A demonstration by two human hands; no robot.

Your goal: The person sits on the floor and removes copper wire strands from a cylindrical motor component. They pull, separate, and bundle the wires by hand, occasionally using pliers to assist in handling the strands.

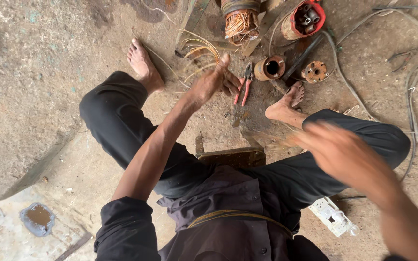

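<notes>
My left hand (pixel 213 82) reaches forward over the dirt floor and grips a loose bundle of copper wire strands (pixel 200 48) that fan out toward a motor stator with copper winding (pixel 240 20). Red-handled pliers (pixel 243 87) lie on the ground just right of that hand. My right hand (pixel 337 152) is raised over my right knee and blurred by motion; faint thin strands show beside it, and its grip is unclear. I sit on a low wooden stool (pixel 231 155) with both bare feet (pixel 142 64) on the floor.
A red cylinder holding metal parts (pixel 304 19), a rusty sleeve (pixel 270 67) and a rusty flange (pixel 314 71) lie ahead. Grey cables (pixel 414 82) loop at the right. A white power strip (pixel 332 217) lies by my right thigh.
</notes>
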